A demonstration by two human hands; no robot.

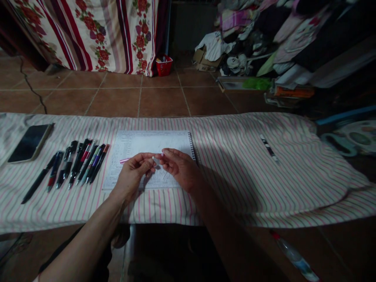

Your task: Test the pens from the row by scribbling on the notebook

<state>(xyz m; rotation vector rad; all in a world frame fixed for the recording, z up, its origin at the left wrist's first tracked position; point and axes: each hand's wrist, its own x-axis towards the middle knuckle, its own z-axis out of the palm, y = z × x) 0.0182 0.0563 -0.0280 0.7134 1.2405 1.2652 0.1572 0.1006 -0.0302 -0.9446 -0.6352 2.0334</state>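
Observation:
Over an open spiral notebook with printed and written pages, my two hands meet almost fingertip to fingertip. My left hand is closed, and the shiny pink end of a pen sticks out behind its knuckles. A small white tip shows between that hand's thumb and finger. My right hand pinches a small pink piece, mostly hidden by the fingertips. Left of the notebook lies a row of several pens, side by side.
A phone lies at the left of the striped cloth. On the right is a black-and-white pen-like stick. A bottle lies below the front edge. Beyond are a red basket and piled clothes.

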